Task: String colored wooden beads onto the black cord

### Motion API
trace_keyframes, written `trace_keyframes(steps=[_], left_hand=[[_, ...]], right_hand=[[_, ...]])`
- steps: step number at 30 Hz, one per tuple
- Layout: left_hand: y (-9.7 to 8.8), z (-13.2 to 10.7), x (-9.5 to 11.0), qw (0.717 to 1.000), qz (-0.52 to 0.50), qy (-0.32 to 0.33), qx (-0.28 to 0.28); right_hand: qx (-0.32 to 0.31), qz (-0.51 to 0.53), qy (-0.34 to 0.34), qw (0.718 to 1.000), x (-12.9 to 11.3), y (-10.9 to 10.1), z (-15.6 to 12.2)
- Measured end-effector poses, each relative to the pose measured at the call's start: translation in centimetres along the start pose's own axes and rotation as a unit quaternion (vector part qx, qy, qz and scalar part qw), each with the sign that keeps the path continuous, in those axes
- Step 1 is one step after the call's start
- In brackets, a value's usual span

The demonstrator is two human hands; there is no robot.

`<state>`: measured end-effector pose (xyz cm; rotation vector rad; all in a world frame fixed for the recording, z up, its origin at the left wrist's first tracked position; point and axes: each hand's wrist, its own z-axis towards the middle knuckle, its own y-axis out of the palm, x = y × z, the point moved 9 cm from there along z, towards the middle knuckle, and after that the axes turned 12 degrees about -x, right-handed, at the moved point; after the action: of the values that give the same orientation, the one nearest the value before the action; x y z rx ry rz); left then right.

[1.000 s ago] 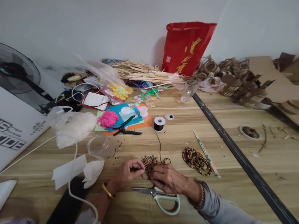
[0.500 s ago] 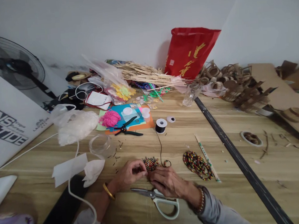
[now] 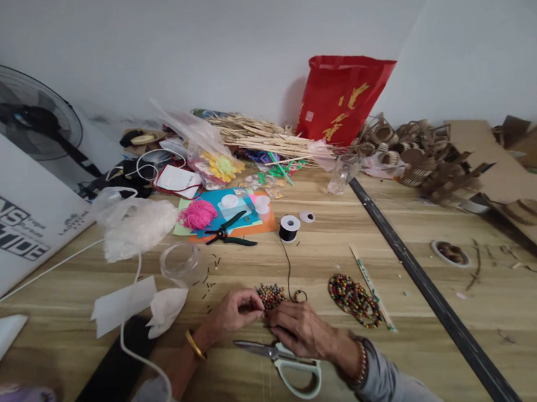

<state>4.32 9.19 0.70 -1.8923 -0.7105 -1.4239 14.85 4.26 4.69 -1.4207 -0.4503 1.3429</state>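
My left hand point(image 3: 237, 310) is closed in a pinch beside a small heap of multicoloured beads point(image 3: 270, 295); what sits between its fingertips is too small to make out. Close by, my right hand point(image 3: 303, 328) has its fingers bent around a thin black cord point(image 3: 289, 264), its fingertips almost meeting the left ones. The cord runs from a white spool wound with black point(image 3: 289, 228) and curls near my right knuckles, where a few beads appear threaded. White-handled scissors point(image 3: 300, 372) lie under my right hand, blades pointing left.
Right of my hands lie a beaded strand point(image 3: 355, 299) and a thin patterned stick point(image 3: 368, 280). Black-handled pliers point(image 3: 227, 232) and pink yarn point(image 3: 198, 214) rest on coloured sheets. A dark strip point(image 3: 423, 281) crosses the table. A white cable point(image 3: 141, 356) hangs at left.
Both hands keep almost the same pose and place at the beads. The view has shifted very slightly; nothing else visibly moved.
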Motion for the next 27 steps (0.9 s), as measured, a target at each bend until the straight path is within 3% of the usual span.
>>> trace_keyframes(steps=[9,27], left_hand=[[0.1,0.0,0.0,1.0,-0.009,0.0,-0.001],[0.5,0.2,-0.1,1.0,-0.021,0.018,-0.003]], right_hand=[[0.009,-0.014,0.01,1.0,-0.1,-0.3,0.3],[0.085,0.025,0.028,0.996,0.7,-1.7,-0.2]])
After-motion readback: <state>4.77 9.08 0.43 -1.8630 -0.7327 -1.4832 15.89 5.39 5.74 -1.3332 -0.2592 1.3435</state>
